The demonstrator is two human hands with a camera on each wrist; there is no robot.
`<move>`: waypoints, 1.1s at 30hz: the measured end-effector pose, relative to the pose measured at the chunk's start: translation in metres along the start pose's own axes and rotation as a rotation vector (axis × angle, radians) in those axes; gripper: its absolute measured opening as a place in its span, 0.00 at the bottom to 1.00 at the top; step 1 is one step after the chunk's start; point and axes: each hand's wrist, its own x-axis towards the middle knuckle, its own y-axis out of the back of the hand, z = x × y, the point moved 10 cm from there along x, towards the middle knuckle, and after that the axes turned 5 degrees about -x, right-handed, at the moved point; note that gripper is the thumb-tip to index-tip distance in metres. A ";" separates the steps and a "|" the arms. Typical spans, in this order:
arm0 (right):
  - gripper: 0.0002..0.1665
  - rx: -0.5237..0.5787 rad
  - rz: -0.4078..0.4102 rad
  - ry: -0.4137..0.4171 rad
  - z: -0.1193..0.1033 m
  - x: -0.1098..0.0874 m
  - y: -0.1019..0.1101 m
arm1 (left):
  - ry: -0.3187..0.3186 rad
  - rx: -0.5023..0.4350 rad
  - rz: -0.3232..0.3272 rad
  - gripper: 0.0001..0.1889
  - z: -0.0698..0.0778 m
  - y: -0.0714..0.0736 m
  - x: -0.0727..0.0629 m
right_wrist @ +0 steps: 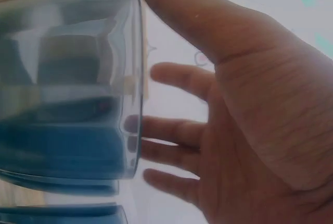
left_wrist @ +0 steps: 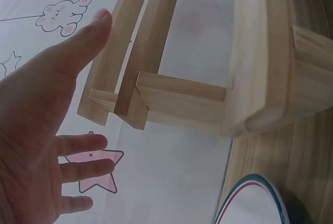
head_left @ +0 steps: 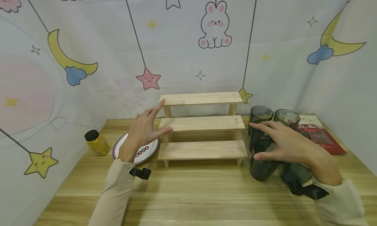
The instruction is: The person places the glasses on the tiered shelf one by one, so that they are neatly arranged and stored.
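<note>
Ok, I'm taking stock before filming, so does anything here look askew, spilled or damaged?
Nothing stands out: the wooden rack and yellow jar stand upright, and I see no spill. The dark glasses are crowded together but none visibly toppled, though the right hand partly hides them.

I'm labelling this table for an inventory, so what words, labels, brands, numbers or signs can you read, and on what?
"花椒": on the red packet.
Too small or blurred to read: smaller print on that packet.
Too small: coloured lettering on the plate.
Too small: dark marks on the wooden shelf.
Nothing readable: yellow jar.
</note>
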 end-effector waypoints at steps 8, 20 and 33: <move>0.52 0.033 -0.066 -0.016 0.000 -0.004 -0.005 | -0.001 -0.002 -0.001 0.54 -0.001 -0.008 0.006; 0.46 0.055 -0.092 0.008 -0.007 -0.008 -0.001 | 0.056 -0.073 -0.067 0.52 -0.008 -0.019 0.010; 0.53 0.146 -0.280 -0.031 0.000 -0.011 -0.027 | 0.089 -0.156 -0.114 0.53 -0.008 -0.028 0.010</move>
